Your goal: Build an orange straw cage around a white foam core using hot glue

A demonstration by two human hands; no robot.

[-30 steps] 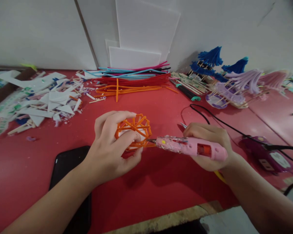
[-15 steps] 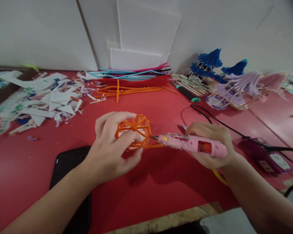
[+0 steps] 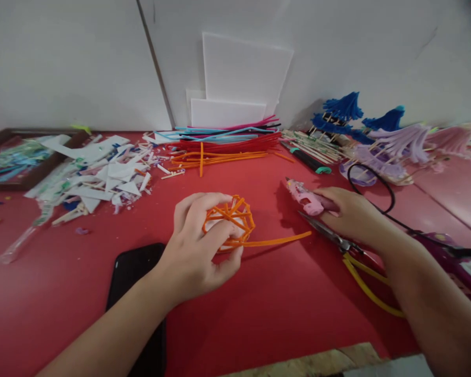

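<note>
My left hand [image 3: 208,243] is closed around a small rounded cage of orange pipe cleaners [image 3: 246,217] with a white base partly hidden by the fingers. One loose orange pipe cleaner [image 3: 282,241] sticks out from its lower side to the right. My right hand [image 3: 349,212] grips the rear of a pink glue gun [image 3: 308,200], whose nozzle points to the far left, apart from the cage. Under that hand lie yellow-handled pliers [image 3: 339,241], partly covered by the wrist.
A black phone [image 3: 137,277] lies beside my left forearm. White scraps [image 3: 105,173] are heaped at the left. Bundled pipe cleaners [image 3: 227,137] and white boards [image 3: 247,68] are at the back. Small blue and lilac umbrella-like models [image 3: 400,139] stand right, near a black cord [image 3: 392,193].
My right hand has drawn the glue gun away from the cage, to the right and back, uncovering the pliers. The left hand keeps its hold. The camera view has shifted.
</note>
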